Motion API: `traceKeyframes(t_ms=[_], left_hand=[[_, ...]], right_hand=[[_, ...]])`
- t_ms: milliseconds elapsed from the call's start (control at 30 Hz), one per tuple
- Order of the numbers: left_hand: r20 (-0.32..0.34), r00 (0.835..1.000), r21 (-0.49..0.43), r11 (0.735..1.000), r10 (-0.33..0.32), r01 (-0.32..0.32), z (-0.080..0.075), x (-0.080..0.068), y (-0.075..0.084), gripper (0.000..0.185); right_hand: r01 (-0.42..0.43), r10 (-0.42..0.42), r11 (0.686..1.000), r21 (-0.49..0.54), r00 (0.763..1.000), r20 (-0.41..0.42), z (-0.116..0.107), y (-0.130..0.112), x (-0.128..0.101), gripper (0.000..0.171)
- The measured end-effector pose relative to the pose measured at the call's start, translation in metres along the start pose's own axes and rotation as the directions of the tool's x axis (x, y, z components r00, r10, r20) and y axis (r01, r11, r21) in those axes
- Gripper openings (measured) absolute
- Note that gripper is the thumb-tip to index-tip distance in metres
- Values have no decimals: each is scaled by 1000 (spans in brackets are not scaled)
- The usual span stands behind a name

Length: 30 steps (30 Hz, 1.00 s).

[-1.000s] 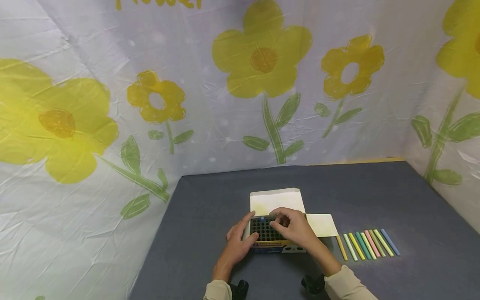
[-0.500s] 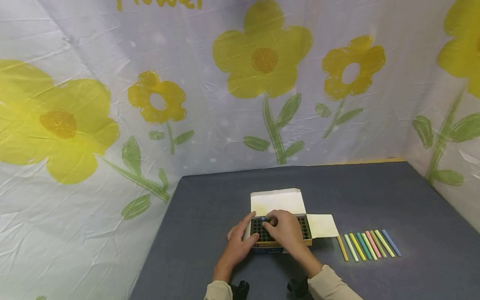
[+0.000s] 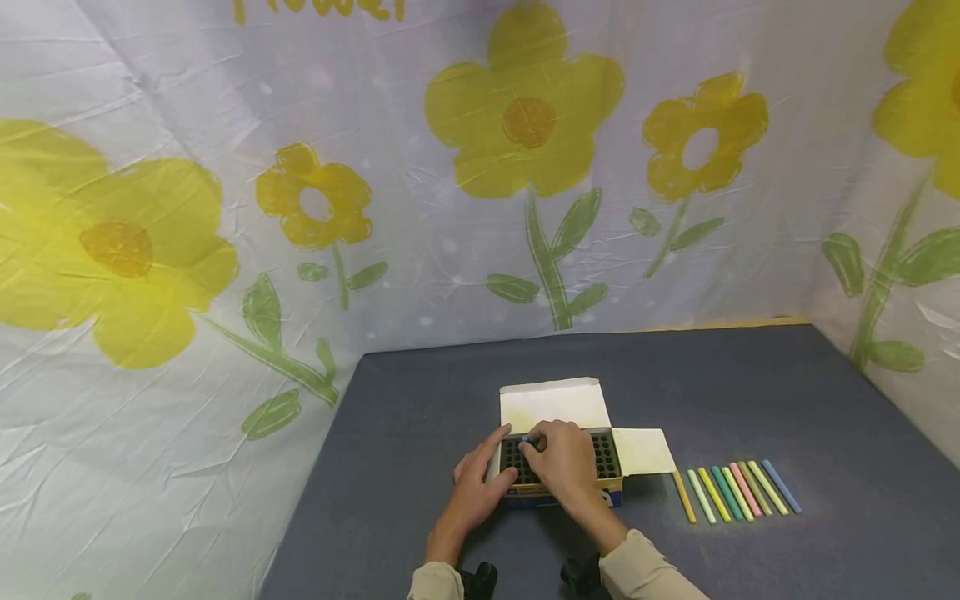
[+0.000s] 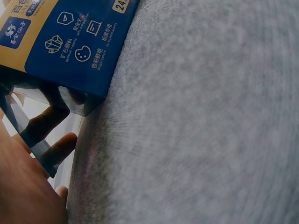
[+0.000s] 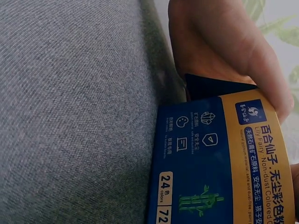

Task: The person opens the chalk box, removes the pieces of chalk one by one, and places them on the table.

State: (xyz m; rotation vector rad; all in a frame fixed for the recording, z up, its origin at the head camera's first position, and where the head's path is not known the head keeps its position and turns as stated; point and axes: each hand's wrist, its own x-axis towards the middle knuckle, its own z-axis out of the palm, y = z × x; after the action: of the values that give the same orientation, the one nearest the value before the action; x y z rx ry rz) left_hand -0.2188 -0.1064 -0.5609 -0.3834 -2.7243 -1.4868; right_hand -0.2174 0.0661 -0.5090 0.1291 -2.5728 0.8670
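So far we have one blue chalk stick (image 3: 527,437) at the far row of the chalk box (image 3: 558,467) mid-table, pinched in our right hand (image 3: 561,465); our left hand (image 3: 480,485) grips the box's left side. Eight chalk sticks (image 3: 735,490) wait toward the table's right edge.

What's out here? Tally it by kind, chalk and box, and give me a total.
Loose chalk sticks lying in a row: 9
Blue chalk stick in the box, at the right hand: 1
Chalk box: 1
Total: 11
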Motion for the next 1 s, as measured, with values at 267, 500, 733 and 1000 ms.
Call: traceKeyframes(t_ms=[267, 500, 733, 1000], left_hand=[[-1, 1000, 2, 1000, -3, 3, 0, -1, 0, 66], [4, 1000, -15, 1000, -9, 9, -1, -1, 0, 65], [-3, 1000, -8, 1000, 0, 0, -1, 0, 1, 65], [1, 1000, -10, 1000, -6, 6, 0, 0, 0, 64]], right_hand=[[10, -9, 1000, 26, 999, -31, 2, 1, -1, 11], [8, -5, 994, 110, 999, -34, -1, -2, 0, 9], [25, -23, 963, 269, 1000, -8, -6, -1, 3, 10], [14, -33, 915, 404, 999, 41, -9, 3, 5, 14]])
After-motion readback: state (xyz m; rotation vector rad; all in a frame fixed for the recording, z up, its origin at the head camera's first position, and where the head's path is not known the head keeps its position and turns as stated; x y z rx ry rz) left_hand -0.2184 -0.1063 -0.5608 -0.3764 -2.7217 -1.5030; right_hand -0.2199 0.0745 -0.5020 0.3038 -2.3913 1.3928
